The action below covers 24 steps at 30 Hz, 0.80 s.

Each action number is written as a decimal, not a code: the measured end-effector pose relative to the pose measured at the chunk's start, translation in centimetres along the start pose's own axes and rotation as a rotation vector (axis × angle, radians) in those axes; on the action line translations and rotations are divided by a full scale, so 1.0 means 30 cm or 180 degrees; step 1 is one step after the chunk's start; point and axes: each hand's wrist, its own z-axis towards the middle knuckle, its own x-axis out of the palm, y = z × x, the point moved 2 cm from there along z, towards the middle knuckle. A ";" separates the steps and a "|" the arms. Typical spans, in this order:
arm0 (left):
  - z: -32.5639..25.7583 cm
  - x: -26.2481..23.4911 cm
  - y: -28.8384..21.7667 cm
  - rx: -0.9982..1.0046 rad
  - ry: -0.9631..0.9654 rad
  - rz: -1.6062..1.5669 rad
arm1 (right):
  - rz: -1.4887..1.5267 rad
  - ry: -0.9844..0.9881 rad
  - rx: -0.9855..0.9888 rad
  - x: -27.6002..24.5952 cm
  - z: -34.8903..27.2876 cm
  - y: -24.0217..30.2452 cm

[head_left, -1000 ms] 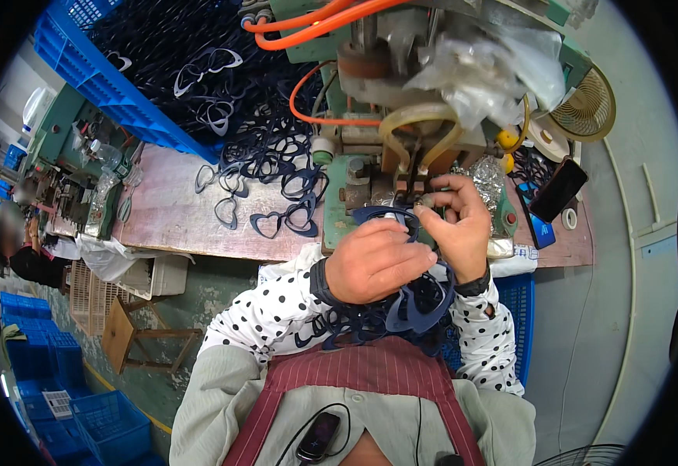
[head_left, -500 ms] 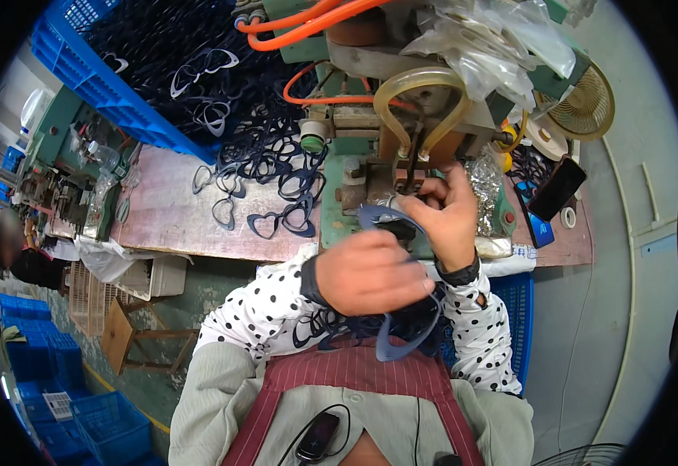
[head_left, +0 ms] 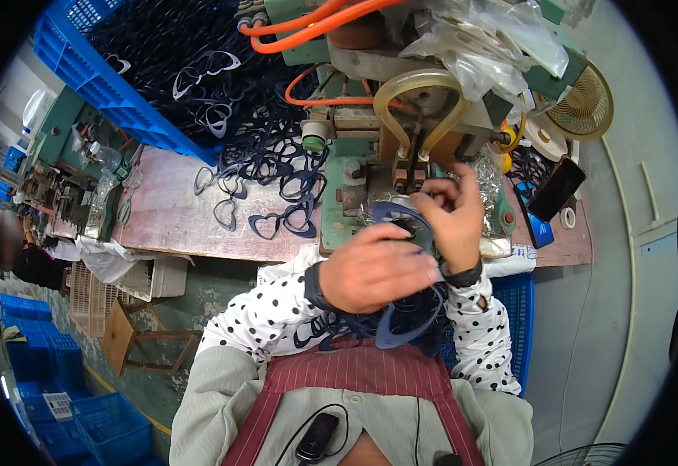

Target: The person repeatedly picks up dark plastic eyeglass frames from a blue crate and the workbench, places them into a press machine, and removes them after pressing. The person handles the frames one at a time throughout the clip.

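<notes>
Illumination is bright and diffuse across the centre of the frame; shadows are soft. Pale glare lies on the bench (head_left: 160, 202), and highlights streak the clear plastic bag (head_left: 490, 50) at upper right. The dark pile (head_left: 137, 54) at upper left loses detail. The left hand (head_left: 374, 268) shows slight blur. Fisheye distortion bends edges toward the rim; corners are black.

Left hand (head_left: 378, 269) near bent-fingered right hand (head_left: 458, 224)

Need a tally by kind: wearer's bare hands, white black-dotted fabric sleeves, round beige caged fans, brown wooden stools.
Bare left hand and right hand: 2
White black-dotted fabric sleeves: 2
Round beige caged fan: 1
Brown wooden stool: 1
Total: 6
</notes>
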 end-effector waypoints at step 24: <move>-0.048 0.033 -0.004 -0.0139 0.0282 0.0443 | -0.2845 -0.0646 -0.0290 -0.394 -0.019 -0.330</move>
